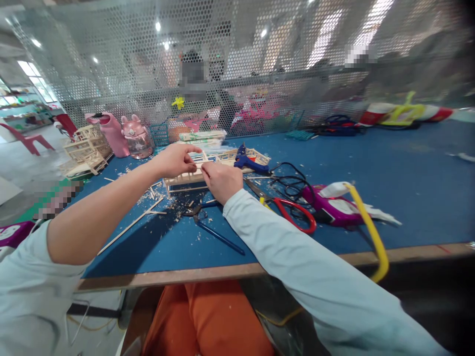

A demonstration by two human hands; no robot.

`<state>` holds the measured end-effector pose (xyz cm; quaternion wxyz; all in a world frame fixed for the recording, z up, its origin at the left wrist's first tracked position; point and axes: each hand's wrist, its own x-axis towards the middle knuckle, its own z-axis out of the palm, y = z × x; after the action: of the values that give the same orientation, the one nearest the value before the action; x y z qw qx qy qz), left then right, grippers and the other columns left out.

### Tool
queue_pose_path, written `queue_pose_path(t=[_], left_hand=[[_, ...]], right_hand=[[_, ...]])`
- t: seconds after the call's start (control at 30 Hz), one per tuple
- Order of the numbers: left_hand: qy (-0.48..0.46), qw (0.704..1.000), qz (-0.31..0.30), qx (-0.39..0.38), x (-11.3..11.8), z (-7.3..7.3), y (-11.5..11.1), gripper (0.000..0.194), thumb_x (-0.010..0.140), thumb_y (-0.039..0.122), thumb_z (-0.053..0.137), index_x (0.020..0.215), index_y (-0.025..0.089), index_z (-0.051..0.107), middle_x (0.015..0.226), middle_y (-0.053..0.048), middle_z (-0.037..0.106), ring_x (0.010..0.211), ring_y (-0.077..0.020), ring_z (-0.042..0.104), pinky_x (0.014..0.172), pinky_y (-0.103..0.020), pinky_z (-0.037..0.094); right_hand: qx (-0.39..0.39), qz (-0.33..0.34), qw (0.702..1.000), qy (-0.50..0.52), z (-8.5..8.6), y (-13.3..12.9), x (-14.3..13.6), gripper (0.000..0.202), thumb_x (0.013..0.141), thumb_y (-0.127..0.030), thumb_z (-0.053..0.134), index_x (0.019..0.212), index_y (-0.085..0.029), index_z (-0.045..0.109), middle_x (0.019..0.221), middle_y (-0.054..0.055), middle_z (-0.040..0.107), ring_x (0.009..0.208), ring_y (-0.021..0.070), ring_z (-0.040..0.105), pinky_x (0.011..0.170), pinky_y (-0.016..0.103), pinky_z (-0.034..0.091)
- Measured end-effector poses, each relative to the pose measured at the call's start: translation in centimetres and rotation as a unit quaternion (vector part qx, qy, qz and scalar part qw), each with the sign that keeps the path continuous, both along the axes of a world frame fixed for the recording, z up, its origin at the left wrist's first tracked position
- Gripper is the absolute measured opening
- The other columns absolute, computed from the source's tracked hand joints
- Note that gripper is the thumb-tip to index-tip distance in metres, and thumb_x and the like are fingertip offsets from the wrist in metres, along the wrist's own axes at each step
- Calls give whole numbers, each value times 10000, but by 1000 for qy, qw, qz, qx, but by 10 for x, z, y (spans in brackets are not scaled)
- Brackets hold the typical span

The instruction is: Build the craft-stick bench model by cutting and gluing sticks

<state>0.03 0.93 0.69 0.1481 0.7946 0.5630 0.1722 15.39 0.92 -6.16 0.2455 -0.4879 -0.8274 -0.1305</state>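
Note:
A small model built of pale wooden sticks stands on the blue tabletop, partly hidden by my hands. My left hand is over its left part, fingers bent and closed, with the index finger reaching toward a short upright stick. From the right, my right hand pinches at the model's middle; whatever lies between its fingertips is too small to make out. A blue glue gun lies just beyond my right hand. Blue-handled pliers rest open on the table below my hands.
Red-handled scissors, a purple-and-white device with a yellow strap, and a black cable lie right. Wood scraps and a long stick lie left. Behind stand another stick model, a pink bottle, a pink-lidded jar and a perforated metal screen.

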Motion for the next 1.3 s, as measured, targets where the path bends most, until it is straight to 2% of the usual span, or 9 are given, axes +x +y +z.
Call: queue_pose_path(t=[0.37, 0.53, 0.7, 0.87, 0.97, 1.07, 1.3], left_hand=[[36, 999, -2, 18, 0, 3, 3, 624, 674, 171, 650, 1285, 134, 530, 868, -95, 729, 807, -183, 638, 699, -275, 441], [19, 1000, -2, 21, 0, 1, 2, 630, 691, 207, 635, 1298, 98, 504, 861, -106, 721, 743, -163, 616, 676, -265, 430], [10, 1000, -5, 26, 0, -1, 1, 600, 702, 174, 615, 1288, 95, 510, 823, -86, 710, 692, -135, 586, 654, -248, 419], [-12, 1000, 7, 20, 0, -3, 0, 589, 729, 186, 617, 1299, 101, 496, 853, -88, 708, 663, -126, 577, 623, -244, 410], [-8, 1000, 15, 21, 0, -3, -1, 586, 732, 195, 626, 1298, 109, 500, 859, -88, 713, 673, -131, 584, 639, -252, 413], [-1, 1000, 17, 23, 0, -2, -2, 587, 729, 194, 625, 1298, 113, 502, 875, -94, 719, 697, -141, 598, 661, -262, 419], [7, 999, 8, 31, -1, -2, -1, 598, 720, 194, 617, 1300, 106, 502, 909, -110, 723, 777, -166, 622, 713, -279, 426]], right_hand=[[-9, 8, 1000, 15, 5, 0, 4, 280, 928, -266, 380, 987, -215, 649, 966, 71, 710, 860, 181, 622, 623, 275, 302], [-6, 11, 1000, -3, 5, 0, 4, 291, 928, -258, 373, 1002, -211, 649, 957, 75, 709, 847, 185, 623, 611, 281, 294], [0, 16, 1000, 8, 3, 1, 3, 299, 925, -256, 361, 951, -202, 655, 944, 69, 710, 850, 187, 622, 611, 277, 290], [15, 18, 993, 115, 0, 3, 6, 261, 861, -256, 417, 1010, -201, 624, 842, 47, 704, 754, 176, 615, 606, 267, 303], [19, -11, 976, 215, -1, 6, 11, 283, 764, -228, 462, 1014, -180, 587, 736, 27, 660, 661, 166, 579, 601, 258, 326], [15, -32, 959, 283, 0, 11, 17, 278, 704, -182, 447, 953, -176, 570, 733, 25, 628, 647, 160, 550, 615, 259, 351], [-34, -66, 948, 311, -5, 21, 21, 268, 655, -166, 471, 905, -201, 561, 762, 30, 627, 698, 184, 553, 607, 271, 356]])
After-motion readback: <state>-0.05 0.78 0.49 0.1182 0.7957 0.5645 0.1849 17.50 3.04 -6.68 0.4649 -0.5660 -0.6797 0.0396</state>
